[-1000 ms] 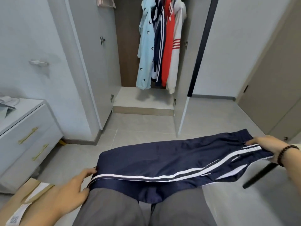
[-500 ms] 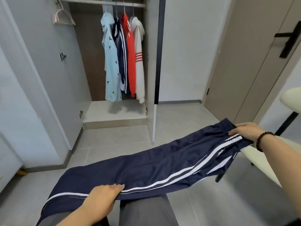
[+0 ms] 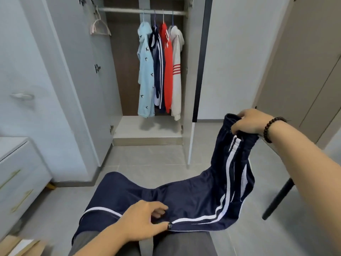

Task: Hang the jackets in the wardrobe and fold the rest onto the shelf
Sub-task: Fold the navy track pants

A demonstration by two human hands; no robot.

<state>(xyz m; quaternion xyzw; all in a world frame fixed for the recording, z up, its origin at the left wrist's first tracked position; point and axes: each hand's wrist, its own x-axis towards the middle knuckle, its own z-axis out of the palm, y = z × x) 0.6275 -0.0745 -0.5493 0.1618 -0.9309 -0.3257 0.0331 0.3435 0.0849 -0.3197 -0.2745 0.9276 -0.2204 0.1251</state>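
Four jackets (image 3: pixel 160 71) already hung on the far wardrobe rail (image 3: pixel 142 11). The navy track trousers (image 3: pixel 184 196) lay across our lap, unfolded: our right hand (image 3: pixel 248 122) clutched the raised waistband, our left hand (image 3: pixel 145 220) pinched the cloth near the knees. Folding and shelving remained.

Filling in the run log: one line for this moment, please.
step: folding trousers | right hand: grips waistband, raised | left hand: on middle, over lap | jackets: four hung

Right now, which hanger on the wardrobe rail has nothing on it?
The pink hanger at the rail's far left, hanging bare. The other four, grouped to the right, carry the light blue, navy striped, red and white jackets.
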